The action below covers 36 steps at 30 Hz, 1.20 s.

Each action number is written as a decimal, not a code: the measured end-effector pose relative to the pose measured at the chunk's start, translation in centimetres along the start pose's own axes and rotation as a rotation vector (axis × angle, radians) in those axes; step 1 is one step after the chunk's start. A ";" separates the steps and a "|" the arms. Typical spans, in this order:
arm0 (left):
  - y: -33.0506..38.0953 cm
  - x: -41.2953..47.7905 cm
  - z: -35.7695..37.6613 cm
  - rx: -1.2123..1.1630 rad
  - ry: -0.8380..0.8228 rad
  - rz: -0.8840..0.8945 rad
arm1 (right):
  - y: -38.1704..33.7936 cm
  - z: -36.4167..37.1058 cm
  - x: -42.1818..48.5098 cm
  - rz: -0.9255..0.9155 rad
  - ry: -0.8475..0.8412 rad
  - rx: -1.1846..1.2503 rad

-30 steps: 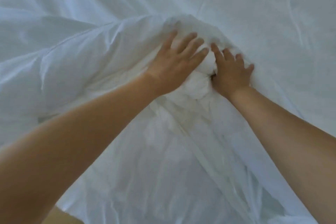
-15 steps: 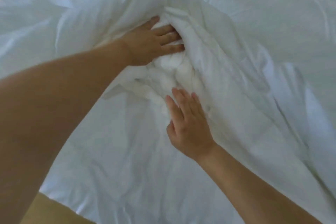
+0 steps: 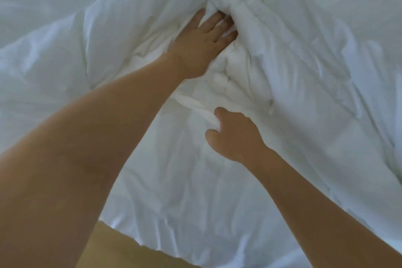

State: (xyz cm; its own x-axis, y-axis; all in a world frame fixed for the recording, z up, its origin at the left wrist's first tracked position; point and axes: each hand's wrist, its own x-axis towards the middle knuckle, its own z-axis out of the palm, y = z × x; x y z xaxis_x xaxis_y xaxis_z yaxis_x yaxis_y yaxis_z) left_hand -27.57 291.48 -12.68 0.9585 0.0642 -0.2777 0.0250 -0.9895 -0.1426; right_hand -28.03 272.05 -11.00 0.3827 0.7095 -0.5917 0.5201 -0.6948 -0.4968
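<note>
Pinching a fold of sheet [image 3: 304,76], our right hand [image 3: 236,137] curls tight; our left hand [image 3: 202,43] presses in, fingers [image 3: 214,23] seemingly straight, tips buried.

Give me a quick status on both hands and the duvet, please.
Left grip open, pushed into the bunched white duvet. Right grip pinching a ridge of it. Nothing visible in the way.

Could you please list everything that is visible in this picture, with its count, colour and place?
white sheet: one, white, creased, over almost the whole view.
bunched fold: one, white, upper middle of the sheet.
tan surface: one patch, tan, bottom edge below the sheet's border; what it is cannot be told.
left hand: one, upper centre, fingers straight, pushed into the bunched fold.
right hand: one, centre, fingers curled, grips a ridge of the sheet.
</note>
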 end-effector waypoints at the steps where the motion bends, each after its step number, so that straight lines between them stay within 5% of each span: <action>1: 0.7 -0.7 -0.2 0.014 0.010 -0.030 | 0.3 0.0 -1.2 0.010 0.015 -0.071; 8: 7.9 -10.9 -0.7 -0.387 0.324 -0.132 | -0.8 -0.7 -5.5 -0.105 0.286 -0.153; 11: 10.5 -15.2 1.1 -0.663 0.227 -0.224 | -1.1 -1.8 -6.6 -0.141 0.276 -0.255; 16: 10.9 -17.2 2.6 -0.654 -0.070 -0.649 | -1.8 -2.2 -9.9 -0.330 0.264 -0.331; 20: 11.9 -23.1 -1.5 -0.637 0.206 -0.666 | 0.1 -3.4 -13.6 -0.413 0.459 -0.199; 21: 13.0 -25.8 -3.0 -0.639 0.307 -0.617 | 0.9 -2.6 -14.7 -0.409 0.413 -0.275; 23: 15.5 -30.6 -4.6 -0.660 0.292 -0.534 | 2.0 1.1 -17.5 -0.337 0.032 -0.473; 25: 18.3 -32.9 -4.2 -0.606 -0.002 -0.592 | 3.2 5.3 -20.6 -0.291 -0.229 -0.465; 27: 20.2 -32.8 -3.8 -0.556 -0.236 -0.670 | 4.2 7.2 -22.4 -0.293 -0.143 -0.416; 29: 20.7 -31.6 -3.2 -0.554 -0.203 -0.690 | 4.9 6.7 -22.6 -0.282 0.058 -0.363; 31: 20.5 -30.4 -4.0 -0.585 -0.131 -0.718 | 4.8 4.8 -22.2 -0.297 0.211 -0.303; 34: 22.3 -32.3 -5.7 -0.650 0.219 -0.794 | 4.9 3.9 -23.1 -0.401 0.482 -0.164; 36: 25.9 -36.8 -4.9 -0.651 0.206 -0.780 | 5.8 8.0 -25.8 -0.389 0.254 -0.183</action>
State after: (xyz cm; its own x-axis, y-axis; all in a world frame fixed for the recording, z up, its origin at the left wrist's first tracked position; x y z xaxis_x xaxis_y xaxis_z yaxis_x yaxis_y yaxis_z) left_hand -60.83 262.87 -1.45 0.6386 0.7543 -0.1523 0.7495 -0.5648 0.3453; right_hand -40.99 248.78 -3.66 0.2954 0.9342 -0.1999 0.7781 -0.3566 -0.5171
